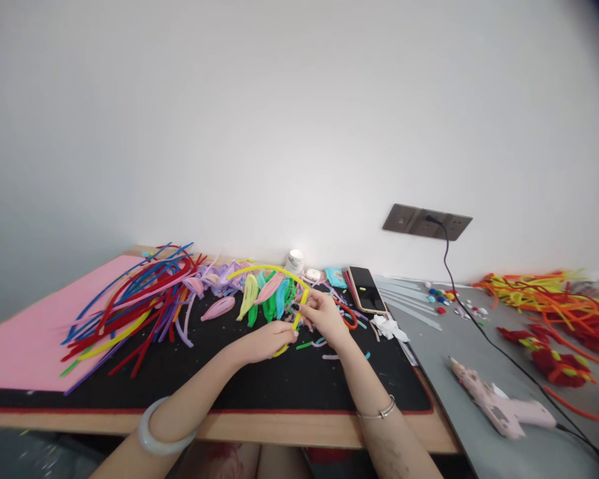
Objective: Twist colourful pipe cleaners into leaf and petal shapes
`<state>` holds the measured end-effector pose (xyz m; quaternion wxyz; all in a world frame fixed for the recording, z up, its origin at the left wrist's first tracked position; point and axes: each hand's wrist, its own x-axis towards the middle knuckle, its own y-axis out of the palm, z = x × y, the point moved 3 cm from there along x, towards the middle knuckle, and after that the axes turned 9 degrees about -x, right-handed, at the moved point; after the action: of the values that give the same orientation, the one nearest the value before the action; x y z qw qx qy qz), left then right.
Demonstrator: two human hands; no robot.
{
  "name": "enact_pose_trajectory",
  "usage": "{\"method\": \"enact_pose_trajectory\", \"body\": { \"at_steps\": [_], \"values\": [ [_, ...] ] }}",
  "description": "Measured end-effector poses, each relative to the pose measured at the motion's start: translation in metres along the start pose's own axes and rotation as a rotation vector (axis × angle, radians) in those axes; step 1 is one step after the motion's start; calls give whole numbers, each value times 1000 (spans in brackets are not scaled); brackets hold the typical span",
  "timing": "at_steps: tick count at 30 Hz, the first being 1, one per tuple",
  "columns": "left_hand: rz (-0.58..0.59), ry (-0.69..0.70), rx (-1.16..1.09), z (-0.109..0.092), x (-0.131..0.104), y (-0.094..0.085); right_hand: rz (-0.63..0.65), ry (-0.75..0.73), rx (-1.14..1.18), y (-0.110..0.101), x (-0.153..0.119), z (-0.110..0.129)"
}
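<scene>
- On the head view I have both hands over the black mat, joined on one yellow pipe cleaner.
- My left hand is pinched shut on its lower stretch; a white bangle circles that forearm.
- My right hand grips it higher up, thumb and finger closed near the bend; a thin bracelet sits at that wrist.
- From the bend the yellow strip arches away to the left, above the loose pieces; a short end shows below my left fingers.
- Just beyond my hands I see leaf-shaped loops: a yellow loop, a pink loop and green ones.
- To the left, a mixed bundle of mostly red and blue strips lies across a pink sheet and the mat.
- Near the wall I get a cup, a blue packet and a phone, with a crumpled tissue nearer me.
- On the grey surface at right rest a glue gun, small pompoms and an orange and yellow heap.
- A dark cord hangs from the wall socket.
</scene>
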<state>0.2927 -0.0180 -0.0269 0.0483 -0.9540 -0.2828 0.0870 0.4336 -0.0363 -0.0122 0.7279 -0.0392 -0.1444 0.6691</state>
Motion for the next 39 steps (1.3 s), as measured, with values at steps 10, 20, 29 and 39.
{"method": "enact_pose_trajectory", "body": {
  "at_steps": [10,20,29,39],
  "values": [
    [101,-114,-59,11,-2,1,-156,22,-41,-7,2,-1],
    [89,-134,-66,8,-3,1,-244,-3,-62,-12,3,-4],
    [-206,72,-349,12,6,-21,-526,-48,26,-37,3,-7],
    [-520,233,-546,0,-3,-40,-431,68,283,-32,1,-4]
  ]
}}
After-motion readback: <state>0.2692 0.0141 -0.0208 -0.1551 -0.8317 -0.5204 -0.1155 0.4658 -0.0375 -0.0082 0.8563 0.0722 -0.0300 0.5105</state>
